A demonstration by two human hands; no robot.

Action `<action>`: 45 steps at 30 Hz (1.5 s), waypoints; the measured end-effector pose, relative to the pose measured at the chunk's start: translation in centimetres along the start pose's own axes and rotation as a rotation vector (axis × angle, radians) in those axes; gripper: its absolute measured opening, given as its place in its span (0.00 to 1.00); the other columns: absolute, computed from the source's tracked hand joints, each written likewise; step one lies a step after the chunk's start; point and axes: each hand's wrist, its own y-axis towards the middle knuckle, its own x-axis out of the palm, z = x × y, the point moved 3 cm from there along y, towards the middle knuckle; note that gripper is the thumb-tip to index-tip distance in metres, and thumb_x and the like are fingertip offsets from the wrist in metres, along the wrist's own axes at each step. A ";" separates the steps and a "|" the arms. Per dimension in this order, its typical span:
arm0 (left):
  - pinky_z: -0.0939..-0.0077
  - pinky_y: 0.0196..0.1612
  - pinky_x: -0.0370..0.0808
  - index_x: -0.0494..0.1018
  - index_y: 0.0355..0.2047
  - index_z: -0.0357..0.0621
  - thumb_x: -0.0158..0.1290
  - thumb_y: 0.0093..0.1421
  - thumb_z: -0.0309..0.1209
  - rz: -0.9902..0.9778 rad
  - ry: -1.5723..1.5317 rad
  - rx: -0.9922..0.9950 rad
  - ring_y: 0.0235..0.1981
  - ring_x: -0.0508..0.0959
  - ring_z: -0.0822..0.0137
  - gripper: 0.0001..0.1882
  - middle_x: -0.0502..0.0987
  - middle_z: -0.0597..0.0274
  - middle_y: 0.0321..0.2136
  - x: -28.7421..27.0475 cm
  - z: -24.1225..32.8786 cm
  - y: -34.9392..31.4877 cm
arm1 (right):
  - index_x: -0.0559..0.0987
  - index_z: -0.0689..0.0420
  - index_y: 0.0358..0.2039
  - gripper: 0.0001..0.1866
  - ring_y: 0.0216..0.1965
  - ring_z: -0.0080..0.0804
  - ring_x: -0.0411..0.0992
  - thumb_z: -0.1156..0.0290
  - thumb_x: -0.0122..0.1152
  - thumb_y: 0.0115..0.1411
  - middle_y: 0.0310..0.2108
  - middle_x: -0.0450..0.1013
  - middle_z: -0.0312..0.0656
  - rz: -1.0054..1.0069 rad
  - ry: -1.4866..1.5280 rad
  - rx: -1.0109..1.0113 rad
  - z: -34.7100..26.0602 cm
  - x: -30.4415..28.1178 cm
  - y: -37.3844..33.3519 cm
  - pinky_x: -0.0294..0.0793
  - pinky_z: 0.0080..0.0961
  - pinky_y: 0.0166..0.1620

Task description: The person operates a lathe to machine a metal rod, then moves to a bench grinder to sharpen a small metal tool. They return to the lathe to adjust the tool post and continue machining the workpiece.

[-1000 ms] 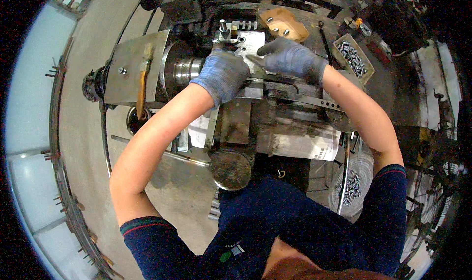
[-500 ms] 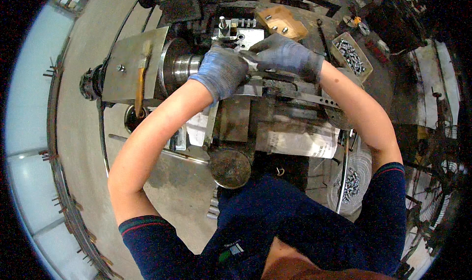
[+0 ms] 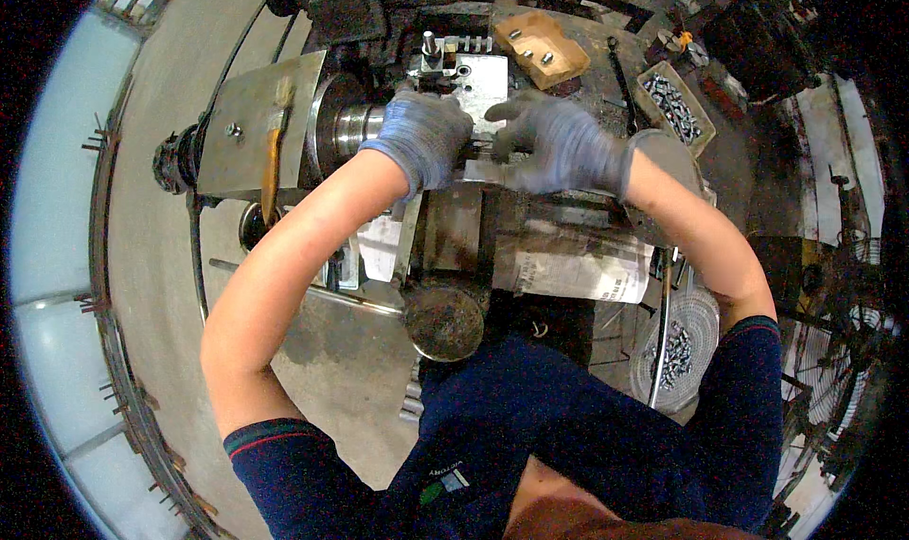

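Observation:
My left hand (image 3: 424, 140), in a blue-grey knit glove, is curled just right of the shiny spindle collar (image 3: 358, 123) of a small lathe. Its fingers are closed, and whatever they grip is hidden under the glove. To its right is my right hand (image 3: 566, 149), gloved the same way and smeared by motion. Its fingers and thumb stand apart, with nothing seen between them. Just beyond the hands lies a pale metal plate with holes (image 3: 485, 81), beside an upright steel bolt (image 3: 429, 44) on the tool block.
A brush (image 3: 274, 152) lies on the sheet-metal cover (image 3: 222, 156) at left. Back right are a cardboard tray (image 3: 573, 59) and a bin of small metal parts (image 3: 674, 106). A round basket (image 3: 701, 327) with more parts stands lower right. A printed sheet (image 3: 587, 270) lies nearer me.
My right hand has drawn away from the left, to the right and slightly nearer me, and its fingers have spread. The left hand has barely moved.

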 end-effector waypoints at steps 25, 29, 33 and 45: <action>0.61 0.33 0.76 0.75 0.29 0.42 0.53 0.50 0.37 -0.076 -0.053 -0.014 0.32 0.79 0.52 0.12 0.77 0.48 0.27 0.4 -0.2 1.2 | 0.77 0.53 0.22 0.14 0.43 0.49 0.69 0.56 0.66 0.42 0.44 0.70 0.50 0.428 0.099 -0.048 -4.9 0.5 -4.1 0.71 0.38 0.44; 0.61 0.34 0.76 0.75 0.31 0.41 0.53 0.49 0.35 -0.059 -0.044 -0.033 0.33 0.78 0.51 0.12 0.77 0.48 0.28 0.5 -0.3 1.6 | 0.79 0.55 0.22 0.15 0.44 0.55 0.69 0.56 0.67 0.41 0.47 0.66 0.60 0.372 0.265 0.166 -6.3 3.3 -4.3 0.72 0.39 0.45; 0.62 0.34 0.75 0.74 0.33 0.41 0.53 0.49 0.35 -0.049 0.014 -0.027 0.33 0.78 0.51 0.13 0.77 0.49 0.29 1.0 -0.4 1.7 | 0.75 0.51 0.43 0.30 0.50 0.55 0.62 0.41 0.54 0.47 0.46 0.65 0.58 0.175 0.088 0.326 -5.3 5.6 -3.2 0.72 0.43 0.43; 0.62 0.36 0.76 0.77 0.29 0.43 0.55 0.46 0.35 -0.039 -0.086 -0.029 0.34 0.79 0.52 0.11 0.78 0.50 0.29 0.6 -0.4 1.5 | 0.79 0.54 0.33 0.12 0.43 0.42 0.70 0.64 0.64 0.50 0.42 0.72 0.46 0.576 0.587 0.291 -5.4 6.4 -2.5 0.70 0.33 0.47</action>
